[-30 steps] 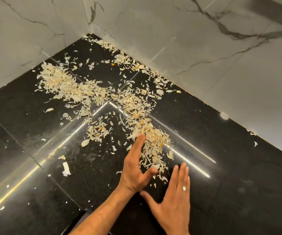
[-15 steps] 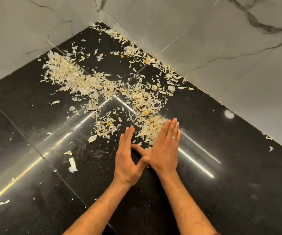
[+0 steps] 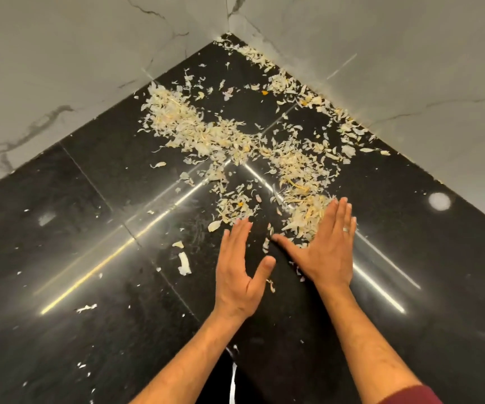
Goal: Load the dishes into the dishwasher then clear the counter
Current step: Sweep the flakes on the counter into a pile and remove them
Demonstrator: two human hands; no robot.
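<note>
1. Leftmost, the black polished table (image 3: 83, 258) runs into a corner between two pale marble-veined walls (image 3: 60, 68); bright streaks of light reflect off its glossy, speckled surface, and thin seams cross it.
2. Small loose flakes (image 3: 184, 263) lie apart on the table to the left of the hands, one of them a curled white strip.
3. Next, the left hand (image 3: 239, 275) lies low over the table with its back up, fingers (image 3: 239, 231) straight and together, thumb spread out to the right; it holds nothing, and its fingertips sit just at the near edge of a small clump of peels.
4. A broad scatter of dry, papery, cream-coloured peels (image 3: 220, 138) stretches from the far corner down toward both hands, thin and ragged, with a few yellow-orange bits among them.
5. Just right, the right hand (image 3: 327, 249) is flat and palm down, fingers (image 3: 339, 220) straight and close, resting on the nearest heap of peels, thumb pointing left toward the other hand; a ring (image 3: 346, 229) shows on one finger, and it grips nothing.
6. A dark red sleeve (image 3: 416, 395) shows at the right forearm.
7. Farther right, a round pale spot of reflected light (image 3: 439, 201) sits on the table near the wall.
</note>
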